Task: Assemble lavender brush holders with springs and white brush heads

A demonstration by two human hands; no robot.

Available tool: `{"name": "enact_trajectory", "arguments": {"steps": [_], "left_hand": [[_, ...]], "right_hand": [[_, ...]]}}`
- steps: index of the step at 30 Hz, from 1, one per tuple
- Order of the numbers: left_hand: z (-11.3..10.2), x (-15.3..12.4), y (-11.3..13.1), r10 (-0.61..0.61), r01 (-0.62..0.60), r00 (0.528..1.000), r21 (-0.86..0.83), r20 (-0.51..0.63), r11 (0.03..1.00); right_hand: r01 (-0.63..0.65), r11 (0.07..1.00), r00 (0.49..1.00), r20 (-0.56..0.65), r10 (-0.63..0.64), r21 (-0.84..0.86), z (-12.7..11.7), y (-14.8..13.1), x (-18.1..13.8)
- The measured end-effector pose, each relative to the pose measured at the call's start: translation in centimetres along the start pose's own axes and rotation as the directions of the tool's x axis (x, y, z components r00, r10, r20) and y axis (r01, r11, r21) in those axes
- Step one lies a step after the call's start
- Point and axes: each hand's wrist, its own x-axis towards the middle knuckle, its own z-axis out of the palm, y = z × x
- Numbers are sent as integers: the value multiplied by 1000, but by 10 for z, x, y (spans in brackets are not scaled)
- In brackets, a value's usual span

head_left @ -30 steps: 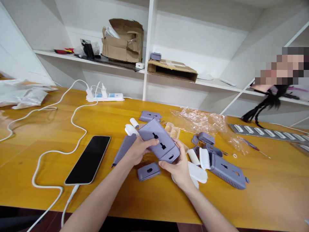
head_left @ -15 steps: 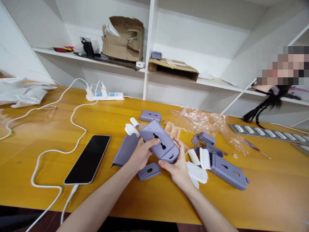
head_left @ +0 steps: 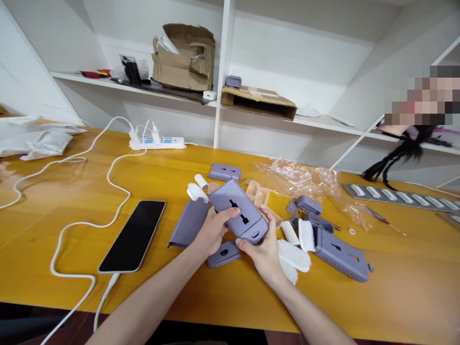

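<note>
A purple plastic case (head_left: 241,203) with black keyhole-shaped slots is held tilted above the table between my two hands. My left hand (head_left: 215,230) grips its left side, thumb lying on the face by the slots. My right hand (head_left: 264,247) is wrapped round the lower right end, near a small oval opening. Beneath and beside them lie a ribbed purple tray (head_left: 189,223), a small purple piece with a dark round hole (head_left: 224,254), a white brush (head_left: 306,235), white fuzzy pads (head_left: 294,255) and a white roller (head_left: 289,232). Part of the case is covered by my fingers.
A charging phone (head_left: 132,237) lies left with its white cable. Another purple case (head_left: 339,254) and a screwdriver (head_left: 384,219) are to the right. Clear plastic wrap (head_left: 298,177), peach cups (head_left: 258,192) and a power strip (head_left: 158,143) sit farther back. Someone's head shows at the right.
The view has shifted very slightly. Both hands keep the same hold on the purple case, which stays in nearly the same place.
</note>
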Motion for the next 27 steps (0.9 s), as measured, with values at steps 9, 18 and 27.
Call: {"name": "enact_trajectory", "arguments": {"steps": [9, 18, 27], "left_hand": [[2, -2, 2, 19, -19, 999, 12, -29, 1000], [6, -4, -9, 8, -20, 995, -120, -98, 993], [7, -7, -9, 44, -60, 991, -128, -123, 990]], "right_hand": [[-16, 1000, 999, 42, 15, 24, -1, 0, 2], [-6, 999, 998, -69, 9, 36, 12, 6, -9], [-13, 999, 999, 36, 12, 49, 4, -4, -1]]}}
